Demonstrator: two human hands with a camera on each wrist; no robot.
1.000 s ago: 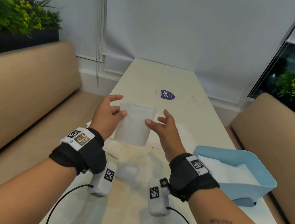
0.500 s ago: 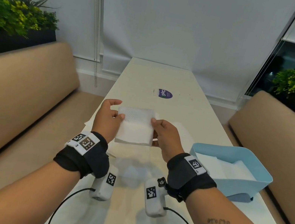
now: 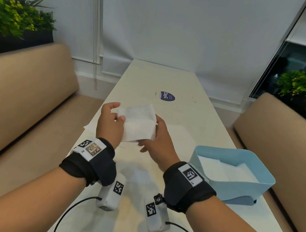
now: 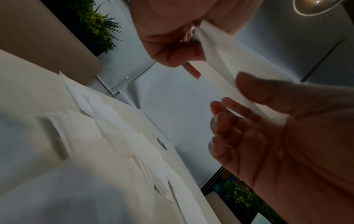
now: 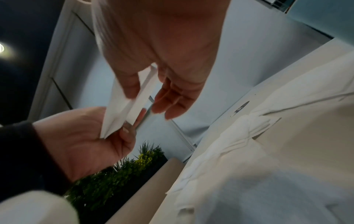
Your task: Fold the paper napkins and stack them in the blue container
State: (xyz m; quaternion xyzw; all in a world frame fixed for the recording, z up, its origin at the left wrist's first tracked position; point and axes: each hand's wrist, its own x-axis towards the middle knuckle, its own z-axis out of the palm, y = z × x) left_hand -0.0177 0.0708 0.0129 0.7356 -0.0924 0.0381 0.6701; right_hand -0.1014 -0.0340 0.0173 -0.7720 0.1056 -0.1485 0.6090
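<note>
**Half-folded napkin held over the table, container partly filled**

The blue container (image 3: 237, 189) sits on the table (image 3: 175, 79) at the person's right, just beside the right forearm, open side up. Inside it lie folded napkins (image 3: 220, 168), white and flat, covering the bottom. How many there are cannot be told. A darker blue piece shows under the container's near right corner.

The napkin (image 3: 138, 127) is in the air above the table, between the two hands and to the left of the container, apart from it. Its longer side runs from hand to hand, across the table's width. The lower panel faces the person, while the upper part bends back and away, so the crease runs left to right. Seen edge-on from the wrists, its two layers stand slightly parted in a narrow V.

The left hand (image 3: 109, 123) pinches the napkin's left edge between thumb and fingers. The right hand (image 3: 160, 143) grips the right edge — thumb on the near face, fingers fairly straight behind it.

Loose napkins (image 3: 180, 135) lie flat and overlapping on the table, under and beyond the hands. A round dark sticker (image 3: 167, 96) sits farther along the table, and tan benches (image 3: 17, 102) run down both sides.
</note>
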